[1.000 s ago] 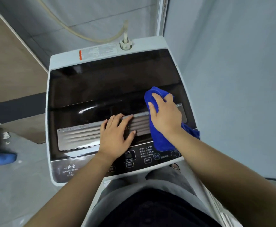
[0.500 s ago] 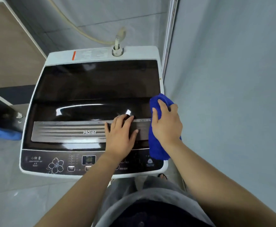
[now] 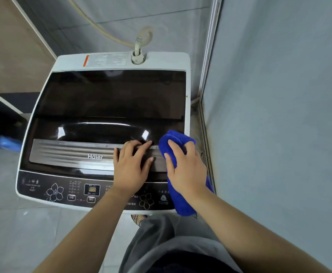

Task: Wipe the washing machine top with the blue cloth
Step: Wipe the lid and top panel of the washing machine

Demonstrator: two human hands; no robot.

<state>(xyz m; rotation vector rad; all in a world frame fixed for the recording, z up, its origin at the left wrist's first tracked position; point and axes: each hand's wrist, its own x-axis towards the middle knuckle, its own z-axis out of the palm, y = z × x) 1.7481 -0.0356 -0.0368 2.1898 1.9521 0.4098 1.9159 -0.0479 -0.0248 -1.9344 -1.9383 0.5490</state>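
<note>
The washing machine top [image 3: 109, 99] has a dark glossy lid in a white frame, with a silver handle strip marked Haier and a control panel along the near edge. My right hand [image 3: 186, 170] presses the blue cloth [image 3: 178, 200] onto the lid's near right corner; the cloth hangs down over the panel's right end. My left hand [image 3: 131, 166] lies flat, fingers spread, on the right part of the silver strip, just left of the cloth.
A grey wall [image 3: 279, 115] stands close along the machine's right side. A beige hose [image 3: 139, 48] plugs into the white back edge. Grey tiled floor [image 3: 7, 223] lies to the left, with a blue object [image 3: 7, 142] on it.
The view has shifted, so the machine sits squarer in frame. My right hand with the cloth has slid toward the lid's right edge. My left hand stays on the silver strip.
</note>
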